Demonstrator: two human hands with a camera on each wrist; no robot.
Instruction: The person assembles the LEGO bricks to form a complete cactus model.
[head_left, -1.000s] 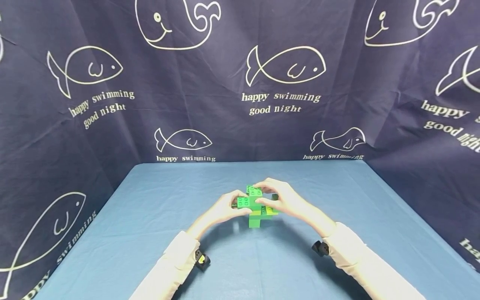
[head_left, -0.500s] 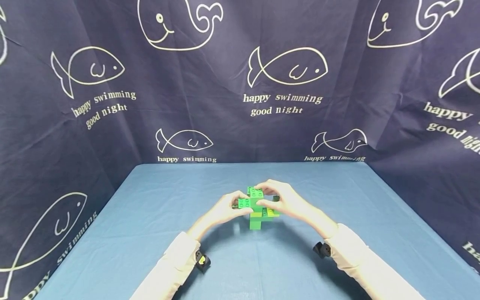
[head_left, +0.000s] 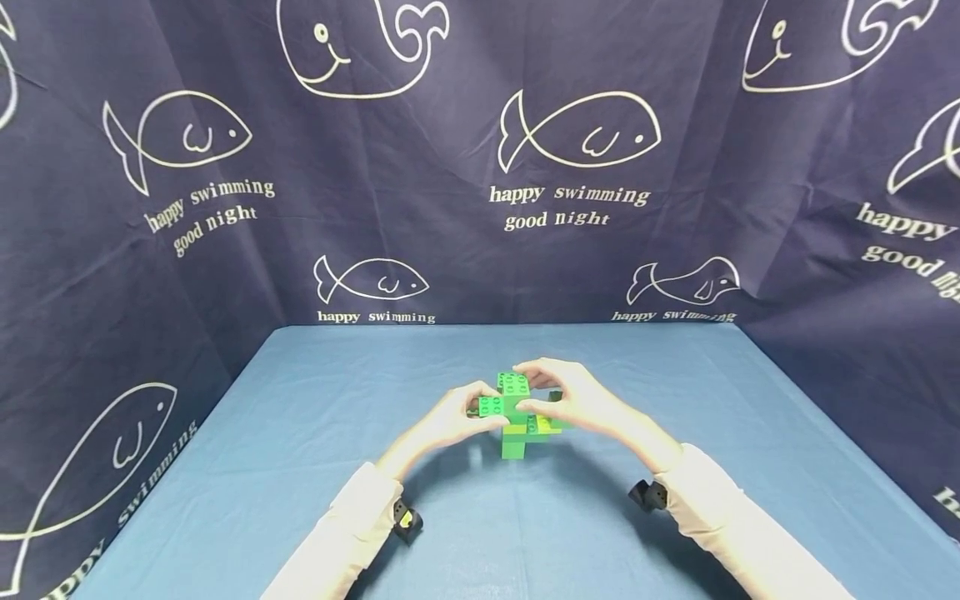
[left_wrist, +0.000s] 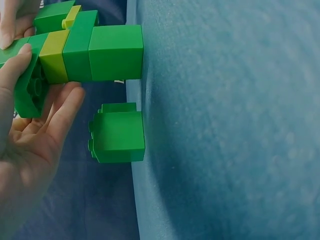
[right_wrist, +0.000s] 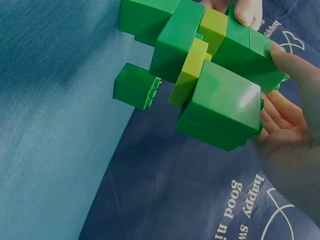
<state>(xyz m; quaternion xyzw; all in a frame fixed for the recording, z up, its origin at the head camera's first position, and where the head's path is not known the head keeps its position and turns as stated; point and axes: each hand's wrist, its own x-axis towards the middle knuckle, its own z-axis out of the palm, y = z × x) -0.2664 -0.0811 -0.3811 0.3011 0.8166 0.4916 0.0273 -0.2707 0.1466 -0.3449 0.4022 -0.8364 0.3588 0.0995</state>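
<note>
A model of green and yellow toy building bricks (head_left: 514, 407) stands upright on the blue table, between the two hands. My left hand (head_left: 459, 415) holds the studded green brick (head_left: 491, 406) that juts out on the model's left side, thumb in front and fingers behind. From the other side my right hand (head_left: 570, 396) grips the upper green brick (head_left: 514, 384) between thumb and fingers. Yellow bricks (right_wrist: 189, 72) form a layer lower in the model. In the left wrist view another green brick (left_wrist: 119, 132) rests on the table, apart from the part I see; the head view mostly hides it.
The blue cloth-covered table (head_left: 360, 367) ends at a back edge below a dark blue curtain (head_left: 450, 200) with fish drawings. Curtains also rise at both sides. Each wrist carries a small black camera (head_left: 407, 522).
The head view has shifted slightly, moving the whole scene a little to the right. Both hands keep their grip, and the model looks unchanged.
</note>
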